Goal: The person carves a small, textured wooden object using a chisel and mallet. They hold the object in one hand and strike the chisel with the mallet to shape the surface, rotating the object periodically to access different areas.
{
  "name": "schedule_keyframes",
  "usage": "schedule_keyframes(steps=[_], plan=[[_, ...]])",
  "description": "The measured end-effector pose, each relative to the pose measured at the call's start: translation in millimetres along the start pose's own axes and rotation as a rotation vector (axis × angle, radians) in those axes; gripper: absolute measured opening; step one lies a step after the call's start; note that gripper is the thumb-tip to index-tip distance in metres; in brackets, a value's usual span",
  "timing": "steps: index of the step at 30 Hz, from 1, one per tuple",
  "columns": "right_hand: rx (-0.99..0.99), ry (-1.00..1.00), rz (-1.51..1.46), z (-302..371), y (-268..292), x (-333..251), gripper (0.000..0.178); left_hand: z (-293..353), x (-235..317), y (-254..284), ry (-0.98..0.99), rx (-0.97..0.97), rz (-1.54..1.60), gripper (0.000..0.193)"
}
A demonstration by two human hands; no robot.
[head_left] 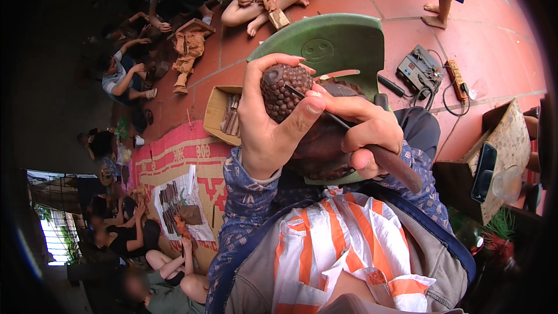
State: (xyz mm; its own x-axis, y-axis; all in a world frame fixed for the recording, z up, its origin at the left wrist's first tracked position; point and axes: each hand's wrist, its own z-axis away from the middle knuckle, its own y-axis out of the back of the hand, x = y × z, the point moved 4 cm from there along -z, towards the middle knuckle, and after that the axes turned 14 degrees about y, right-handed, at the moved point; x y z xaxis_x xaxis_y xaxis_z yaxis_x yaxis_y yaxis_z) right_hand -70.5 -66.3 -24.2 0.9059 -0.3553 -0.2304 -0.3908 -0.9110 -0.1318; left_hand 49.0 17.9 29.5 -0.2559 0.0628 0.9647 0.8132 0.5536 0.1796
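A dark brown wooden carving with a rounded, knob-covered head (280,90) is held up in front of my chest. My left hand (264,131) wraps round this head from the left, its thumb stretched across toward the tool. In my right hand (372,128) is a carving chisel (398,170) with a brown wooden handle. Its thin dark blade reaches up-left onto the knobs, and the tip touches or nearly touches them. The fingers of both hands meet near the blade. Below them the carving's dark body is partly hidden by my hands.
A green plastic chair (349,35) stands just beyond the carving. Left are a cardboard box (218,94) with tools and a patterned mat (168,157) bearing more tools on paper. Right are a control box (419,70), a power strip (457,80) and a wooden stool (504,139). Other people sit around.
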Motion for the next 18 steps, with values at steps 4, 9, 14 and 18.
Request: schedule_keyframes(steps=[4,9,14,18], plan=[[0.024,0.021,0.035,-2.1,-4.5,-7.4,0.04,-0.1,-3.1,2.0,-0.037,-0.08,0.05,0.057],[0.003,0.042,0.076,-2.2,-8.1,-8.2,0.039,-0.4,-3.8,3.4,-0.057,-0.077,0.026,0.061],[0.036,0.004,0.096,-7.3,-13.8,-13.8,0.037,0.2,-4.1,3.7,-0.041,-0.066,0.04,0.065],[0.024,-0.001,0.112,-8.6,-16.1,-18.2,0.034,1.7,-3.5,4.8,-0.041,-0.065,0.03,0.067]])
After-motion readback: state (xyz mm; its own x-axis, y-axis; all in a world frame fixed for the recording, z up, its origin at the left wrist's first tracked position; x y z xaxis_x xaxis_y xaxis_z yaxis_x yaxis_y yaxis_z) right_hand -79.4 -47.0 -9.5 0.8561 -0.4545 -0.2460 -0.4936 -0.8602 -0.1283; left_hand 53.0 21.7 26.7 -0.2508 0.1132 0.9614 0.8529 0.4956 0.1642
